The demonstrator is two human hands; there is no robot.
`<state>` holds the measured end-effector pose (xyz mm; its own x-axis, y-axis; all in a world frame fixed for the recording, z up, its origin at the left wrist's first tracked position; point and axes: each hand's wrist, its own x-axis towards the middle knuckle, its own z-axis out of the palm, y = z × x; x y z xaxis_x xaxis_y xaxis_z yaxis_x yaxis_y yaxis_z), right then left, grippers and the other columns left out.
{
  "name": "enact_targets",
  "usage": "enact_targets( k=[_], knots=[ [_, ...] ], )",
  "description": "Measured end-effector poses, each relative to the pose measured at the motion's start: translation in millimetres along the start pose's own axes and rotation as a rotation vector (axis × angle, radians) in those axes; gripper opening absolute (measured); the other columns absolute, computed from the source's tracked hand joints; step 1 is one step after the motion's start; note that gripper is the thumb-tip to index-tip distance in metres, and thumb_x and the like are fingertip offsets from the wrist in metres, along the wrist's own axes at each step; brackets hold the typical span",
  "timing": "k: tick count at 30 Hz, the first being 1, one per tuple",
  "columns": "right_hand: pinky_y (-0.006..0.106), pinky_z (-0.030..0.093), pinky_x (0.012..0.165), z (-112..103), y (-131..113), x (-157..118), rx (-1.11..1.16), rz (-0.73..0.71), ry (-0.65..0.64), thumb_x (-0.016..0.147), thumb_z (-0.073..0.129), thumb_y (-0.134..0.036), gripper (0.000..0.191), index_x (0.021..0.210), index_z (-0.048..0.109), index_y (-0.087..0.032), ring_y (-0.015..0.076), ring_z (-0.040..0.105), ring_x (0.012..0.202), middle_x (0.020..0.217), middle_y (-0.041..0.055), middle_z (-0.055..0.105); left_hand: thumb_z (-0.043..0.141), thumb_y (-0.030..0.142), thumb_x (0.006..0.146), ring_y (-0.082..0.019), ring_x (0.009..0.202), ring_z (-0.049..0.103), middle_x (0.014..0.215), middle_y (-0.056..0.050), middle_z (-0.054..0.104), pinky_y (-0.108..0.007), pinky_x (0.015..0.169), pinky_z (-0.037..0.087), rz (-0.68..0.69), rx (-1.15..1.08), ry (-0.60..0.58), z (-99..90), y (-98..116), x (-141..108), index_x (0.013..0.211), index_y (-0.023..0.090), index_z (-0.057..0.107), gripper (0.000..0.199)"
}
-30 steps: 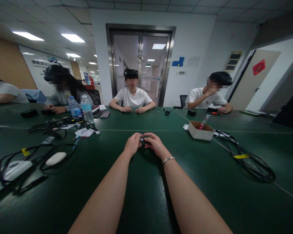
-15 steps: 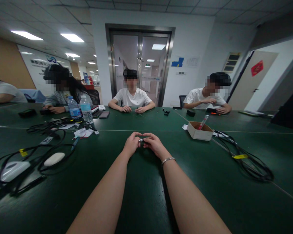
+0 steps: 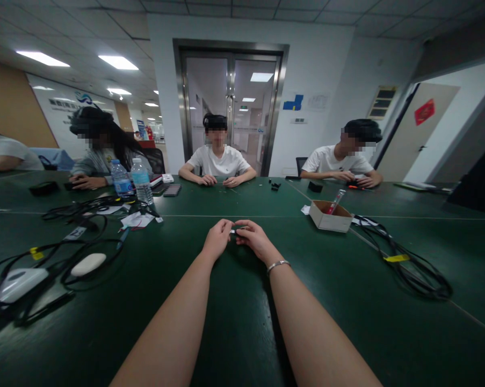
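Over the middle of the green table (image 3: 242,333), my left hand (image 3: 218,238) and my right hand (image 3: 253,239) come together, fingers bent inward. Between their fingertips is a small silver and dark piece (image 3: 233,231), pinched from both sides. It is too small and too covered by fingers for me to tell its kind. The fingertips of the two hands almost touch above it. A metal bracelet (image 3: 278,265) circles my right wrist.
Right of my hands stands an open cardboard box (image 3: 331,221) with a clear and red tube in it. Coiled black cable (image 3: 423,274) lies farther right. Tangled cables, a white mouse (image 3: 88,264) and water bottles (image 3: 141,181) are at left. Several people sit around the table.
My hands stay in nearly the same place; the fingers have shifted slightly around the small piece. The person at right has lowered a hand toward the table.
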<state>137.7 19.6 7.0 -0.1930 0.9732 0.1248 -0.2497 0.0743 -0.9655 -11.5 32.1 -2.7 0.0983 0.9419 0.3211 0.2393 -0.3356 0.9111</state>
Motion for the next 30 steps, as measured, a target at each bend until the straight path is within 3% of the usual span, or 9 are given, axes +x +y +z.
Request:
enact_targets(
  k=[6, 12, 19, 25, 30],
  knots=[
    [0.019, 0.051, 0.052, -1.0, 0.8, 0.7, 0.003, 0.002, 0.025, 0.071, 0.069, -0.014, 0.023, 0.093, 0.062, -0.016, 0.0110, 0.062, 0.058, 0.070, 0.0005, 0.063, 0.042, 0.022, 0.076, -0.010, 0.047, 0.048, 0.052, 0.004, 0.050, -0.020, 0.048, 0.037, -0.083, -0.172, -0.040, 2.5, -0.4, 3.3, 0.087, 0.017, 0.056, 0.019],
    [0.020, 0.051, 0.052, -1.6, 1.8, 1.7, 0.029, 0.006, 0.032, 0.070, 0.071, -0.015, 0.025, 0.093, 0.061, -0.016, 0.0106, 0.061, 0.056, 0.069, -0.0005, 0.062, 0.047, 0.037, 0.081, -0.010, 0.042, 0.048, 0.047, 0.005, 0.050, -0.020, 0.044, 0.035, -0.061, -0.131, -0.040, 4.3, -3.3, 4.2, 0.083, 0.018, 0.054, 0.020],
    [0.020, 0.051, 0.057, 0.4, 0.7, -0.9, -0.023, -0.012, -0.003, 0.067, 0.074, -0.017, 0.029, 0.093, 0.061, -0.017, 0.0113, 0.062, 0.061, 0.072, -0.0001, 0.063, 0.051, 0.049, 0.082, -0.012, 0.047, 0.053, 0.054, 0.001, 0.056, -0.022, 0.050, 0.041, -0.024, -0.126, -0.017, 3.2, -4.1, 3.5, 0.079, 0.017, 0.052, 0.032],
    [0.025, 0.051, 0.061, 1.6, 1.5, 0.2, -0.113, -0.070, -0.033, 0.063, 0.074, -0.018, 0.035, 0.094, 0.059, -0.017, 0.0130, 0.062, 0.064, 0.072, -0.0010, 0.062, 0.048, 0.054, 0.083, -0.014, 0.053, 0.054, 0.058, 0.000, 0.059, -0.024, 0.053, 0.038, -0.043, 0.137, 0.061, -1.0, 4.5, -0.8, 0.072, 0.019, 0.053, 0.037],
    [0.027, 0.047, 0.071, 9.6, 5.8, 1.9, -0.406, -0.232, 0.054, 0.060, 0.070, -0.011, 0.031, 0.089, 0.061, -0.017, 0.0148, 0.059, 0.073, 0.073, -0.0019, 0.061, 0.045, 0.058, 0.084, -0.015, 0.057, 0.052, 0.064, -0.001, 0.059, -0.025, 0.052, 0.031, -0.044, 0.410, 0.121, -7.2, 23.0, -12.5, 0.069, 0.021, 0.052, 0.040]
  ],
)
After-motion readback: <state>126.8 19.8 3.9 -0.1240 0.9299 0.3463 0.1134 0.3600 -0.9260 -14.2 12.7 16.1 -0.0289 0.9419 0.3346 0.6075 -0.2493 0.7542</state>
